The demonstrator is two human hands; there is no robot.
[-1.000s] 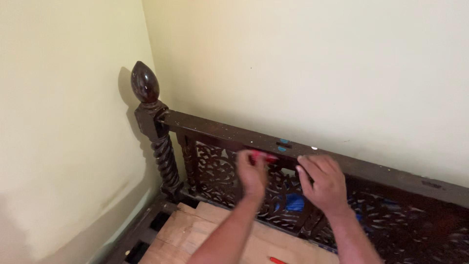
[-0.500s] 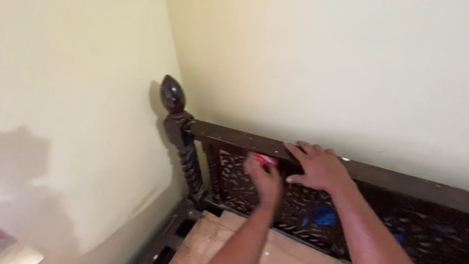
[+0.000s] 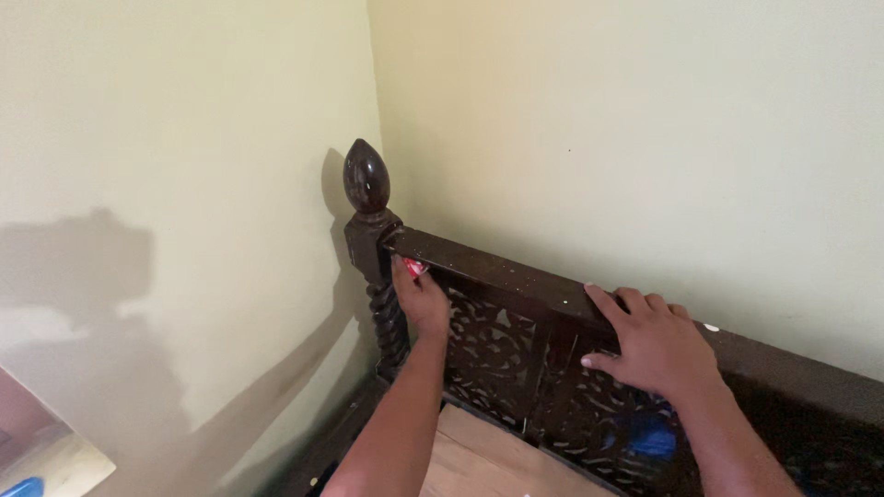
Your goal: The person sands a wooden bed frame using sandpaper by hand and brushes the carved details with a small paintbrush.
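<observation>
A dark carved wooden bed rail [image 3: 502, 276] runs along the far wall, with openwork panels below it. It ends in a twisted corner post [image 3: 370, 241] topped by an egg-shaped knob. My left hand [image 3: 422, 299] is closed around a small red object [image 3: 414, 268] and presses it against the rail's front, right beside the post. Further right, my right hand [image 3: 652, 342] lies flat over the rail's top edge with its fingers spread.
Pale yellow walls meet in the corner behind the post. Light wooden boards [image 3: 479, 460] lie at the foot of the rail. Something blue [image 3: 654, 440] shows through the carved panel under my right hand. A pale surface with a blue item [image 3: 28, 483] sits at the bottom left.
My left hand has slid left along the rail with the red object, from mid-rail to the corner post. My right hand went from the panel onto the rail top. The view panned left.
</observation>
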